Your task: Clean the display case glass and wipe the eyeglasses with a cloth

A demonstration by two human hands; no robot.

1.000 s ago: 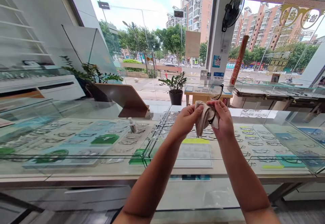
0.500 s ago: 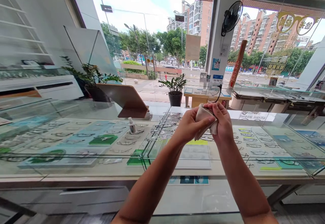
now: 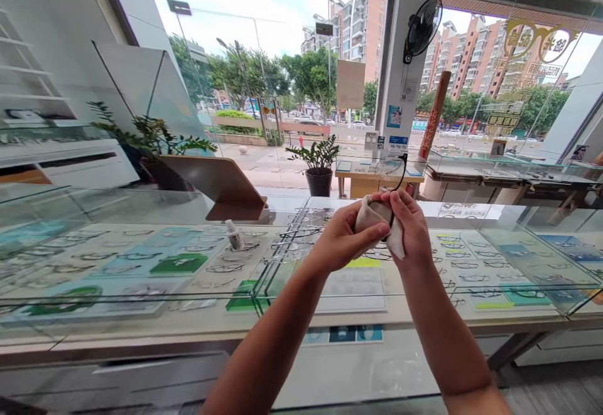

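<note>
A pale cloth (image 3: pixel 370 215) is folded around part of a pair of glasses above the glass counter. My left hand (image 3: pixel 343 236) is closed on the cloth, its thumb pressed along the front. Close beside it, my right hand (image 3: pixel 411 226) pinches the glasses at the frame, and a corner of the cloth hangs under its fingers. One dark temple arm of the glasses (image 3: pixel 403 173) sticks up above my right hand. The rest of the frame is hidden by the cloth and fingers.
Glass display cases (image 3: pixel 282 292) holding rows of glasses stretch across below my hands. On the counter at left are a small white spray bottle (image 3: pixel 233 235) and a tilted mirror-like board (image 3: pixel 214 179). Behind stand a potted plant (image 3: pixel 319 179) and a low wooden table (image 3: pixel 346 179).
The cloth has shifted in my fingers, with its loose corner now hanging lower by my right hand. The view has turned slightly, so the surroundings sit further left.
</note>
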